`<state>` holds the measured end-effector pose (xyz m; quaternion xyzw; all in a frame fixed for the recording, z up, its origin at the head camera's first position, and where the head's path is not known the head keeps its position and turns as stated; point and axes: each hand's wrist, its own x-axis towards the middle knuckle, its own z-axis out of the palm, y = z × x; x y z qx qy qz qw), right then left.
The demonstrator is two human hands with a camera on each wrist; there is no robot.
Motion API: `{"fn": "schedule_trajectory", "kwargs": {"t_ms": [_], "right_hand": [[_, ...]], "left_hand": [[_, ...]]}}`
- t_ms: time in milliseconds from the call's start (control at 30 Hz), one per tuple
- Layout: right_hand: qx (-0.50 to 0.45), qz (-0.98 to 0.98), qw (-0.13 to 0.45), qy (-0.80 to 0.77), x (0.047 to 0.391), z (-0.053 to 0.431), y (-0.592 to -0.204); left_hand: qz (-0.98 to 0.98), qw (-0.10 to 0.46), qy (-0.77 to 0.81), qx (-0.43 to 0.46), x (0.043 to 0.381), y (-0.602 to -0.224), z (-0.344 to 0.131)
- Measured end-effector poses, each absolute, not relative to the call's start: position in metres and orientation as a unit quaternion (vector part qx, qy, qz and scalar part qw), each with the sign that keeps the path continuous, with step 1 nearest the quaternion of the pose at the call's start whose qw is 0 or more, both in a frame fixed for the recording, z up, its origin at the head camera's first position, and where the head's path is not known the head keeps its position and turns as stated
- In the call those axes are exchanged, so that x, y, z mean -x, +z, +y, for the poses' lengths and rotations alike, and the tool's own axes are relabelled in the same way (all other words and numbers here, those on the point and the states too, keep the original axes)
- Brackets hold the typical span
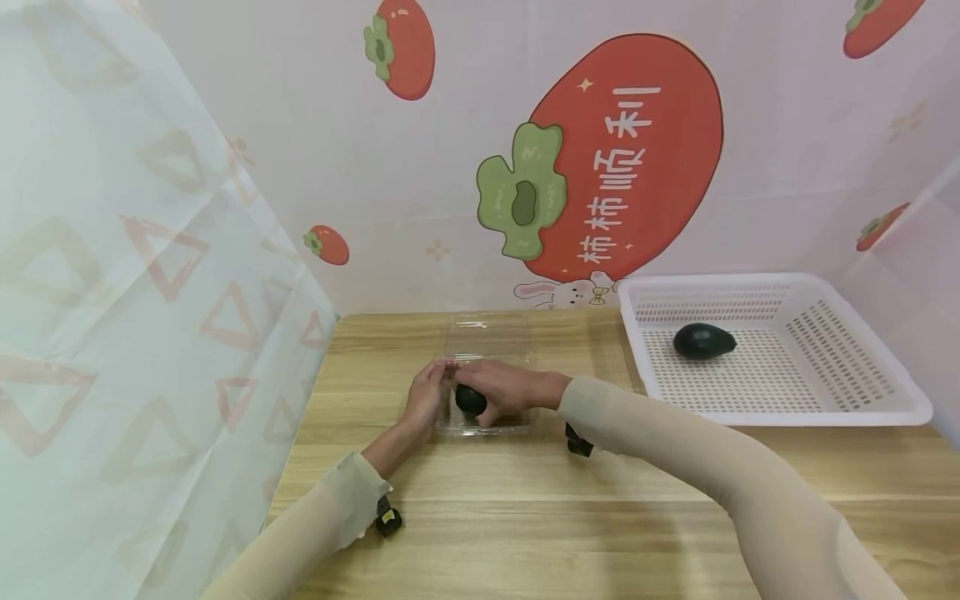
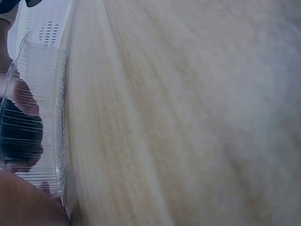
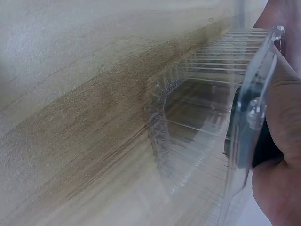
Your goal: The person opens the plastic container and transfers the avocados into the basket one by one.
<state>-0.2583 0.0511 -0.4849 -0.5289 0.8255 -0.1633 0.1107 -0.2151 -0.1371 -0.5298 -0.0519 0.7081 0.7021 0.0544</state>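
Observation:
A clear plastic clamshell box (image 1: 487, 431) lies on the wooden table with its lid (image 1: 491, 335) folded back toward the wall. My right hand (image 1: 504, 387) grips a dark green avocado (image 1: 470, 401) from above, within the box's base. Through the ribbed plastic wall, the left wrist view shows the same avocado (image 2: 21, 134) between the fingers. At the box's left side, my left hand (image 1: 426, 397) holds the edge, its fingertips by the back left corner. In the right wrist view, the box wall (image 3: 197, 117) stands in front of the right hand.
To the right stands a white perforated plastic basket (image 1: 888, 367) with another avocado (image 1: 703, 342) lying in it. A patterned cloth wall (image 1: 420, 183) rises behind the table, and a second sheet (image 1: 150, 333) hangs along the left side.

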Motion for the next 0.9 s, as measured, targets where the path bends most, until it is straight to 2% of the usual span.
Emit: {"fn": "schedule_trajectory", "kwargs": {"t_ms": [900], "right_hand": [[0.521,0.829,0.106,-0.176,0.251,0.061,-0.463]], "left_hand": [[0.704,0.035,0.707,0.060,0.216,-0.530,-0.134]]}}
